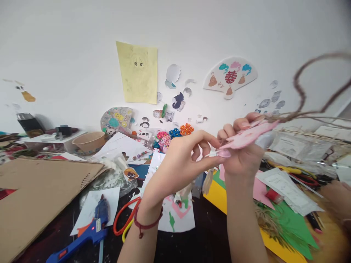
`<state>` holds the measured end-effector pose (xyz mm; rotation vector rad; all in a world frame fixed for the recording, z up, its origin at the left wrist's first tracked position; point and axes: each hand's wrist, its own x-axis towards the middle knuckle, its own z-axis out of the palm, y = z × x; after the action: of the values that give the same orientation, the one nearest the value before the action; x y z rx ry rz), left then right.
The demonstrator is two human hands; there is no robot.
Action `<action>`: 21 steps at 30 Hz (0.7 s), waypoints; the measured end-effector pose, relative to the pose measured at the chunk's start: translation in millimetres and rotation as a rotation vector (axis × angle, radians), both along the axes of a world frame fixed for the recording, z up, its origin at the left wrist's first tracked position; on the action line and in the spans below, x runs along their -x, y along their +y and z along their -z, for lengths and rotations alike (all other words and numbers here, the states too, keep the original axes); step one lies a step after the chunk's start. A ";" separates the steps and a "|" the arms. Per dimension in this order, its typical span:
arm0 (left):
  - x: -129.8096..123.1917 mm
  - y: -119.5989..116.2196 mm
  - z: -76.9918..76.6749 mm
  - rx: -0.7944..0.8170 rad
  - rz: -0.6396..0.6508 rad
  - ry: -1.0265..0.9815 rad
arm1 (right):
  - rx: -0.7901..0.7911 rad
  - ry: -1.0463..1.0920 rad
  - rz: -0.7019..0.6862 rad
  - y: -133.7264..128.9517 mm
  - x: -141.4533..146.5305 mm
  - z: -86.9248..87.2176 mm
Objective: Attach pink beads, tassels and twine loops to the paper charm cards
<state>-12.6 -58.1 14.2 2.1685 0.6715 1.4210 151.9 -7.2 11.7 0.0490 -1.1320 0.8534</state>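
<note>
Raised above the table, my right hand (241, 149) grips a flat pink piece (246, 136) with a brown twine loop (301, 86) tied at its right end. Thumb and index finger of my left hand (189, 155) pinch at a small glossy pink piece (224, 153) just under the left edge of the flat piece. A pale tassel (208, 181) hangs below the fingertips. A dark red cord bracelet (149, 224) is round my left wrist.
On the table, a blue glue gun (93, 226) lies beside red-handled scissors (123, 215). Brown cardboard (46, 197) covers the left. Coloured paper (296, 223) is at the right, near another person's blurred hand (336, 197). A fan-shaped picture (230, 75) is on the wall.
</note>
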 end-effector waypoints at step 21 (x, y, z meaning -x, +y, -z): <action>18.8 18.6 2.3 -0.029 -0.034 -0.108 | 0.097 0.003 0.463 -27.3 14.7 -2.5</action>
<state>-31.4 -39.6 11.9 2.0942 0.6555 1.5619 137.2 -34.5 14.2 -0.2830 -1.0407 0.4923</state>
